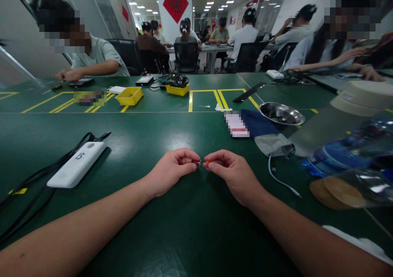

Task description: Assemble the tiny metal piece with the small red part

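Over the green table (184,236), my two hands face each other with their fingertips a short gap apart. My left hand (172,170) pinches a small red part with a silvery end (197,162) between thumb and fingers. In the pinch of my right hand (235,172) there is a tiny bright orange piece (207,162), mostly covered by the fingertips. Both parts are too small to name, and they look apart from each other.
A white power bank (78,164) with black cables lies at left. Yellow bins (129,96) sit farther back. At right are a phone (236,124), a metal bowl (281,113), a white cable (281,179), a large tumbler (328,121) and a plastic bottle (337,154). People sit opposite.
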A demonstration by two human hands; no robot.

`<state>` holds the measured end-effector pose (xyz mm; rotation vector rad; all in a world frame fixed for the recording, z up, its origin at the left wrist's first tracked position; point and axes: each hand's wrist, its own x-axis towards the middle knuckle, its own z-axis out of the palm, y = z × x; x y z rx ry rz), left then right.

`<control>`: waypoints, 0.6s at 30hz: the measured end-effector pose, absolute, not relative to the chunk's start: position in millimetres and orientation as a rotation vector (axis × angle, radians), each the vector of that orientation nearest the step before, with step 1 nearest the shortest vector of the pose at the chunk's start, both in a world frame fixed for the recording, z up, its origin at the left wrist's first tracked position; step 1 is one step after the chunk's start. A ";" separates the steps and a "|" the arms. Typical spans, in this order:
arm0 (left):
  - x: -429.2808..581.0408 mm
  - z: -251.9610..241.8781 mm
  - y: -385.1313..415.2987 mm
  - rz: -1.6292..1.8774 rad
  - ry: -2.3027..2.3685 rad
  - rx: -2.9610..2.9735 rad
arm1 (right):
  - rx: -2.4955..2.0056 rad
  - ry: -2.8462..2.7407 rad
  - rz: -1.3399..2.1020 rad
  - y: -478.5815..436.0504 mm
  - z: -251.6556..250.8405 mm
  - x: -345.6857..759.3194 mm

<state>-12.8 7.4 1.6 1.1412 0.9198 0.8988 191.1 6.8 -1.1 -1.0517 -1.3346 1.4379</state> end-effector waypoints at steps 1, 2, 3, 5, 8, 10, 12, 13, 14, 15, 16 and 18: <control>-12.9 1.9 7.4 0.899 0.923 1.158 | -1.052 -1.345 1.430 6.7 -1.2 191.0; -13.0 2.4 7.2 0.897 0.927 1.181 | -1.052 -1.360 1.427 6.6 -1.5 190.7; -13.1 3.1 7.0 0.893 0.934 1.206 | -1.050 -1.373 1.428 6.5 -1.8 190.4; -13.2 4.9 5.8 0.880 0.957 1.258 | -1.035 -1.391 1.443 6.5 -2.9 189.7; -12.1 8.0 3.5 0.849 0.983 1.312 | -1.002 -1.401 1.449 6.5 -4.5 188.8; -10.7 9.3 2.5 0.819 0.988 1.338 | -0.992 -1.433 1.410 6.3 -5.0 188.5; -9.3 9.1 2.0 0.805 1.012 1.401 | -0.995 -1.472 1.367 6.1 -5.1 188.3; -8.7 8.4 1.9 0.812 1.031 1.445 | -1.000 -1.487 1.351 6.1 -5.1 188.2; -8.1 7.5 1.9 0.824 1.050 1.491 | -1.006 -1.497 1.338 6.1 -5.0 188.1; -7.7 6.5 1.8 0.837 1.068 1.534 | -1.014 -1.505 1.327 6.2 -4.9 188.0; -7.4 5.5 1.6 0.850 1.084 1.570 | -1.024 -1.514 1.313 6.3 -4.8 188.0; -7.1 4.1 1.1 0.860 1.111 1.634 | -1.050 -1.538 1.277 6.2 -4.6 188.3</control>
